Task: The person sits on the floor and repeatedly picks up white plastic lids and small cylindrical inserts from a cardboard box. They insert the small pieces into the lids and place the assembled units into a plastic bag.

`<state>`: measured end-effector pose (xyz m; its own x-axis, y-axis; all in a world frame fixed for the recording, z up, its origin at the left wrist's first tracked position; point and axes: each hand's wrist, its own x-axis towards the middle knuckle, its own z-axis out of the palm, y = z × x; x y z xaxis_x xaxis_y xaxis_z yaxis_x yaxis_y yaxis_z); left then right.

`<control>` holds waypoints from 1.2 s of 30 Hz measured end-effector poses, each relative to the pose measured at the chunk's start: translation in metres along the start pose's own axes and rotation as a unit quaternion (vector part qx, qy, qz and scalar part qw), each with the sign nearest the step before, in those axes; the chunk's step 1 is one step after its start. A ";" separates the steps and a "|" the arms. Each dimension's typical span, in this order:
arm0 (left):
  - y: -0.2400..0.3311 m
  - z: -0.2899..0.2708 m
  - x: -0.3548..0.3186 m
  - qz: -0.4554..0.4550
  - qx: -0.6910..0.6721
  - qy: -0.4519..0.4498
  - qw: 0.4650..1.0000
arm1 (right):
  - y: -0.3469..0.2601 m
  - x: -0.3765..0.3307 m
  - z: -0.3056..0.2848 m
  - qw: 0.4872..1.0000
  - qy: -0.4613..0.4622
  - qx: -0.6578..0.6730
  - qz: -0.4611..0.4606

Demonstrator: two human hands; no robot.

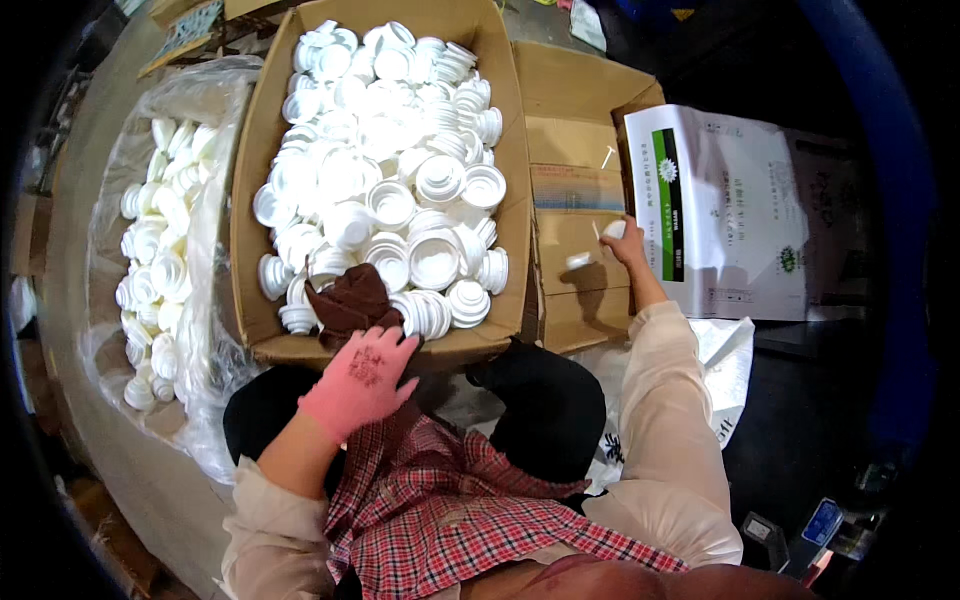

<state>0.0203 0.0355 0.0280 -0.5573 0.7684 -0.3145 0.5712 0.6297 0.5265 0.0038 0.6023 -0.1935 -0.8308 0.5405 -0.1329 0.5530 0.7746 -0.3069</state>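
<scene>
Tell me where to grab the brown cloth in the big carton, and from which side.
The brown cloth is probably best pinched by its bunched middle folds, from above and the near side: it lies crumpled on the white parts, with raised folds to pinch, and the left hand is at its near edge.

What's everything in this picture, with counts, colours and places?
Large box: one, brown, centre
Round pieces: many, white, in the large box
Plastic liner: one, clear, left, around more white pieces
Smaller box: one, brown, right of centre
Printed panel: one, mostly white, right
Cloth: one, brown, large box's near end
Checked garment: one, red, lower centre
Sleeves: two, cream, lower
Left hand: one, pink-gloved, by the cloth
Right hand: one, bare, over the smaller box, pinching a white piece
</scene>
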 end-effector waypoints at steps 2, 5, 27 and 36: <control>-0.004 0.004 -0.004 -0.017 0.011 0.019 1.000 | -0.074 -0.010 -0.046 0.992 -0.049 0.118 0.015; -0.005 -0.002 0.001 -0.007 0.003 0.080 0.997 | -0.146 -0.044 -0.111 0.966 -0.050 0.242 -0.078; -0.035 -0.016 -0.028 -0.010 -0.134 0.415 0.900 | -0.437 -0.248 -0.092 0.815 -0.276 0.463 -0.214; -0.032 -0.021 -0.022 0.029 -0.001 0.395 0.918 | -0.428 -0.246 -0.094 0.774 -0.332 0.521 -0.141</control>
<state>0.0023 -0.0037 0.0346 -0.7891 0.4778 0.3860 0.6138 0.5890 0.5257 -0.0225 0.1691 0.0594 -0.9498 -0.1569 -0.2707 0.2802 -0.0410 -0.9591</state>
